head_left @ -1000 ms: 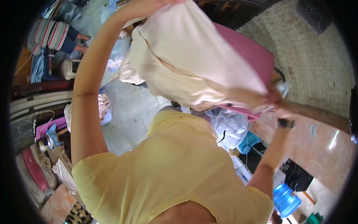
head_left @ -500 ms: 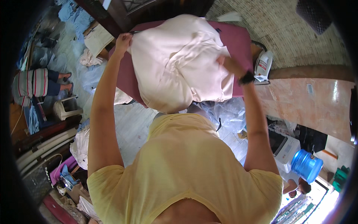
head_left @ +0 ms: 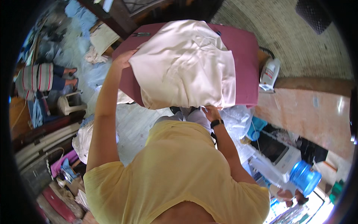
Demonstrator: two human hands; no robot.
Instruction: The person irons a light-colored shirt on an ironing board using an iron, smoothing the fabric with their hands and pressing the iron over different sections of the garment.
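Cream cloth (head_left: 186, 63) spread flat over the maroon board (head_left: 244, 59) at twelve o'clock, likely laid out for smoothing. Left hand (head_left: 125, 59) closed on the ten-o'clock edge, right hand (head_left: 212, 112) pinching the five-o'clock hem, keeping it taut. Iron (head_left: 269, 74) upright at three o'clock.

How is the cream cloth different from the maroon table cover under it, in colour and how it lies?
The cream cloth is pale and creased; the maroon table cover is dark and lies flat. The cream cloth sits on top and covers only part, while the maroon table cover shows around it. The left hand and right hand touch the cream cloth's edges. Both are plain fabric.
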